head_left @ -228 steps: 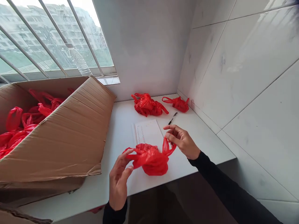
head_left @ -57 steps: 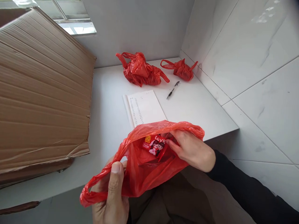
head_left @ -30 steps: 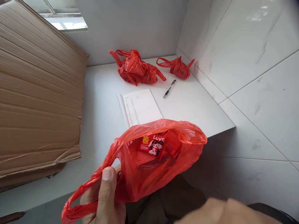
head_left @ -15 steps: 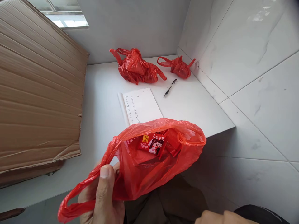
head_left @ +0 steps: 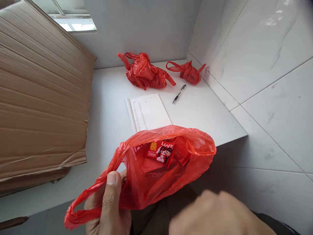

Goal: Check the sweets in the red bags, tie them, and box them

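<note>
Pinching the near bag (head_left: pixel 168 186), the left hand (head_left: pixel 111 205) likely props it wide. The right hand (head_left: pixel 217 215) is blurry, its hold unclear.

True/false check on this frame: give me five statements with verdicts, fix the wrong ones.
1. The left grip holds an open red translucent plastic bag. True.
2. The blurred right grip is inside that bag. False: it is outside, lower in view.
3. A small red printed packet reading "LOVE" lies in the open bag. True.
4. The slim black-and-clear pen lies on the white paper notebook. False: it lies beside it, on the white flat tabletop.
5. The brown corrugated cardboard box appears right of the notebook. False: left.
</note>
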Available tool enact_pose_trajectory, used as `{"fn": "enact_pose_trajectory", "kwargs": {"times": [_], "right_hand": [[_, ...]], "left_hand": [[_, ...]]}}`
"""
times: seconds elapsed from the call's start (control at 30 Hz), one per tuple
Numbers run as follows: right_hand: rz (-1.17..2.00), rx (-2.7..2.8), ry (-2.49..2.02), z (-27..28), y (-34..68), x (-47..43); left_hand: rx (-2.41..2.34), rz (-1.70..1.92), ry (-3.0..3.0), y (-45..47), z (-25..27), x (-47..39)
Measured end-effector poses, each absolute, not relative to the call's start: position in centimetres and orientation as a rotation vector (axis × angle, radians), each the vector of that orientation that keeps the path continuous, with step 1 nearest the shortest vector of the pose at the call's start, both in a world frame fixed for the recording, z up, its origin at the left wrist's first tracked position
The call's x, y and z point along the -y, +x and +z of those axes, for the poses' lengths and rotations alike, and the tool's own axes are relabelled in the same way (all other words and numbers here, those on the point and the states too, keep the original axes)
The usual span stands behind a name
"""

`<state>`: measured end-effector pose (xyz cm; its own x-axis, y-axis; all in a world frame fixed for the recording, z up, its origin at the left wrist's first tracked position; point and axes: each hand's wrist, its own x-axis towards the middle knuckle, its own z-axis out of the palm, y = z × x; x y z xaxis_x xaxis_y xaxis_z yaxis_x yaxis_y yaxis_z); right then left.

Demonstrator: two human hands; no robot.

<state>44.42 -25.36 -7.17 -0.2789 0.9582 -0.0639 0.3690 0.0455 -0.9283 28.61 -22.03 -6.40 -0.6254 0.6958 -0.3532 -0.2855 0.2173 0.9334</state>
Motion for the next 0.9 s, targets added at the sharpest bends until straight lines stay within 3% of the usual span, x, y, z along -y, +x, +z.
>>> {"fn": "enact_pose_trajectory", "kwargs": {"times": [0.13,0.33,0.6,0.9], "right_hand": [[1.017,1.763,-1.461,-6.1,44.1,21.2],[0.398,2.121,-1.967,-10.4,44.2,18.8],[0.608,2.06,-1.922,-10.4,44.6,18.4],[0.613,2.0,-1.911,-10.1,45.4,18.6]], "left_hand": [[-1.655,1.447,0.374,27.8,-6.8,22.0],[-1.597,1.393,0.436,26.2,-8.0,22.0],[-1.624,1.386,0.432,25.9,-8.5,22.2],[-1.643,1.4,0.416,26.2,-8.3,21.9]]}}
